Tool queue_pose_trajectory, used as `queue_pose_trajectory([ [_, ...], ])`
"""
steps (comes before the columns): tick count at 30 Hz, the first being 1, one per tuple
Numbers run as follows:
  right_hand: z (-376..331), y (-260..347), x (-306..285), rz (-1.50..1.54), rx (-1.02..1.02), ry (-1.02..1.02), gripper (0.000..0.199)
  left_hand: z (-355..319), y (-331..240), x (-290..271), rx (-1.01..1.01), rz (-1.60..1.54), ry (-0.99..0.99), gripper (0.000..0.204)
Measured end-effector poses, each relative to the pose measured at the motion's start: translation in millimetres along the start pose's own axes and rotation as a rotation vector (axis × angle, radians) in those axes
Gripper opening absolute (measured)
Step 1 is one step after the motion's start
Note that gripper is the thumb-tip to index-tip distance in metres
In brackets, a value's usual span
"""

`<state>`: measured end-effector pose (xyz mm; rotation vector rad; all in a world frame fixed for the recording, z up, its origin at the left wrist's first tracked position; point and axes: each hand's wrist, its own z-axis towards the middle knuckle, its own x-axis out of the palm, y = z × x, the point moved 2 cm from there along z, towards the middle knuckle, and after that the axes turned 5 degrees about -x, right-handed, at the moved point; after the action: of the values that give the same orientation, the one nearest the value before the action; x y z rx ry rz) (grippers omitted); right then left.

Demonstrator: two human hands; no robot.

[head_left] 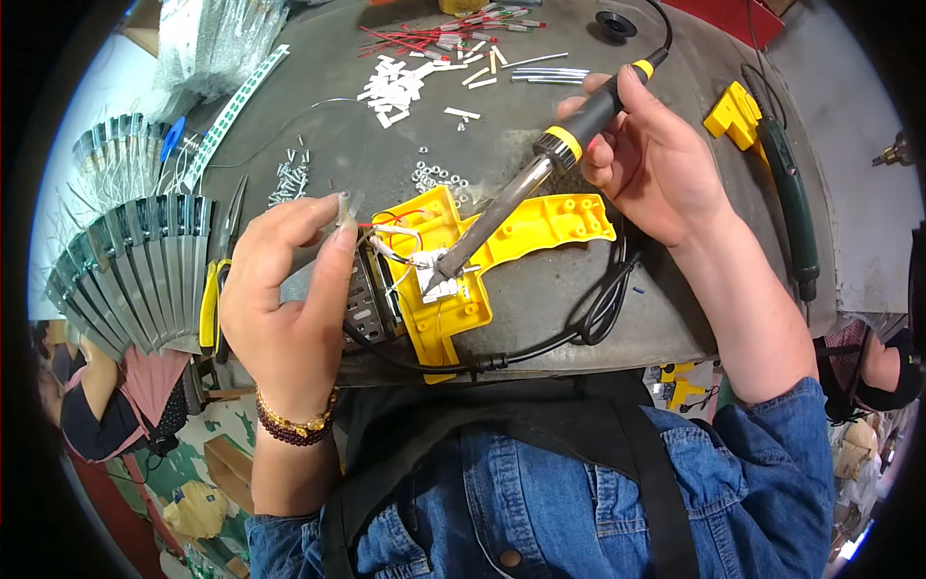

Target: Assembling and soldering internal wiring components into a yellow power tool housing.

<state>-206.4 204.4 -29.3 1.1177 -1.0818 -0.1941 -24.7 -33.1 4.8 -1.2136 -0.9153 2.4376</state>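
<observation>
Over yellow housing (540,224), right hand (648,154) holds soldering iron (521,188).

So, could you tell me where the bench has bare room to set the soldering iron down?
Bare bench lies right of the yellow housing, between the black cable and the green tool. The far edge is crowded with white sleeves and cut wires; screws sit left.
</observation>
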Motion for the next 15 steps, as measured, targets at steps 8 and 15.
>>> queue_pose_trajectory([
  [8,-0.7,1.4,-0.8,-0.013,0.0,-0.004,0.031,2.3,-6.7,5.8,0.542,0.055,0.01,0.018],
  [15,-2.1,1.7,0.7,-0.036,-0.005,-0.042,0.031,5.8,10.1,4.2,0.412,-0.203,0.202,0.021],
])
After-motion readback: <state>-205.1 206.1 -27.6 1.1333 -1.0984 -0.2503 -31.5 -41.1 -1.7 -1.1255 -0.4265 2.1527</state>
